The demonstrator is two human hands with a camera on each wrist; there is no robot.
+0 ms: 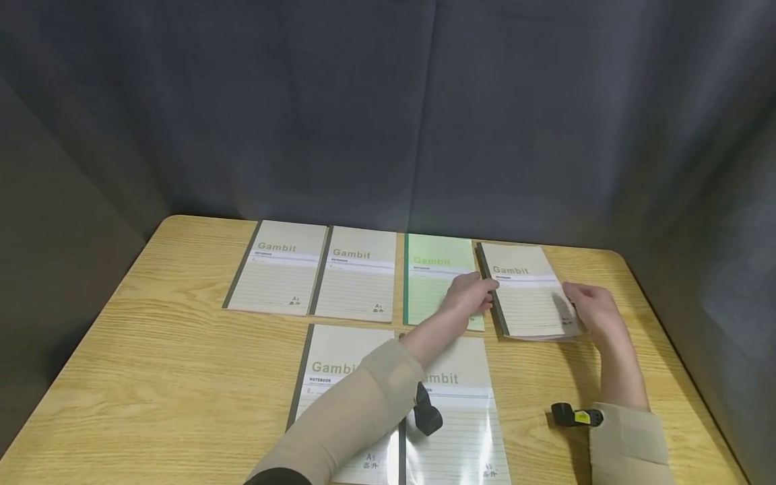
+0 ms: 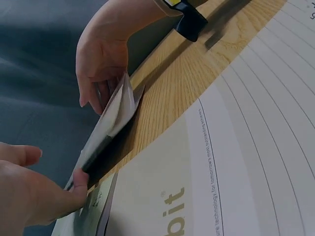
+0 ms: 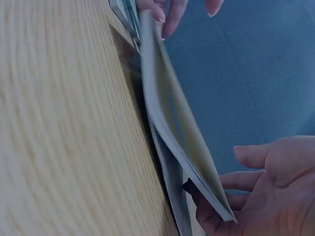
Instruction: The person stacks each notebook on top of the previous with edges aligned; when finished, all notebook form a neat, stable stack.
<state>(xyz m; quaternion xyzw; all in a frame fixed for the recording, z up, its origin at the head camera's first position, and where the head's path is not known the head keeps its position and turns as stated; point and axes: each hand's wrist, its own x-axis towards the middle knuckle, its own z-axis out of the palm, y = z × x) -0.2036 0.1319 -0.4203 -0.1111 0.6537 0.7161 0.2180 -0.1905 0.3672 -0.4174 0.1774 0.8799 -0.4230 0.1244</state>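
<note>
A cream Gambit notebook (image 1: 527, 300) with a dark spine is at the far right of the back row, lifted slightly and tilted off the table. My left hand (image 1: 465, 296) grips its spine edge from the left. At the opposite edge, my right hand (image 1: 597, 313) holds on with fingers curled under it; the right wrist view shows that thumb standing off the cover. Loose-looking layers show along the notebook's lower edge (image 2: 118, 110). A green Gambit notebook (image 1: 433, 296) lies just left of it, partly covered by my left hand.
Two cream notebooks, one at far left (image 1: 275, 269) and one beside it (image 1: 358, 276), lie flat in the back row. Nearer me are two more, left (image 1: 345, 350) and right (image 1: 455, 417), partly under my left forearm. A dark curtain (image 1: 388, 121) rises behind the wooden table (image 1: 151, 377).
</note>
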